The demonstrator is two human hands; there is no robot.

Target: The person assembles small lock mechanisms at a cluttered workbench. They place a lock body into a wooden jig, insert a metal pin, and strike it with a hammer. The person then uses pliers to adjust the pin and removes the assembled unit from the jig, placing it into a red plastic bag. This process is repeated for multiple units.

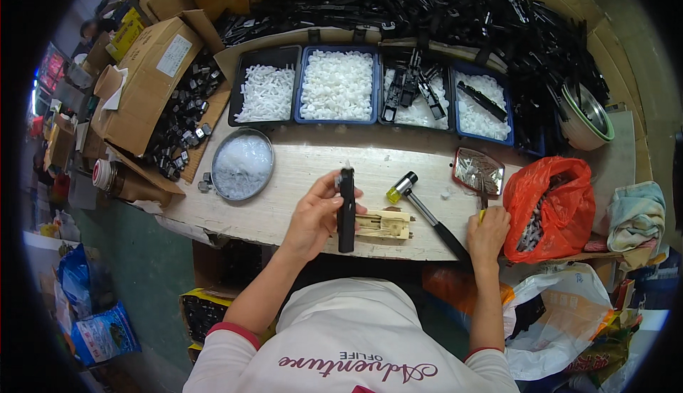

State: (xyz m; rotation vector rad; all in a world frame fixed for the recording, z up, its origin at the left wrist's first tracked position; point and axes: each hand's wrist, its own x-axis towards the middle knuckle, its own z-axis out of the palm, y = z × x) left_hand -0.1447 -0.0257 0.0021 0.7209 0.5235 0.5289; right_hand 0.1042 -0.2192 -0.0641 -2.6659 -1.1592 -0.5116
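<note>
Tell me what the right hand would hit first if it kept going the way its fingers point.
The right hand points up the bench toward the small red tray of metal pins; that looks first in line. The orange plastic bag lies just beside it, and depth is unclear.

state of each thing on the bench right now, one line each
left hand: closed round the black part
black part: held upright against the wooden jig
wooden jig: flat on the bench, part-covered
hammer: lying down, not held
right hand: pinching a thin yellow-handled tool
red bag: open, grey parts inside
round tin: uncovered, full of clear bits
four trays: open, holding white pieces
</note>
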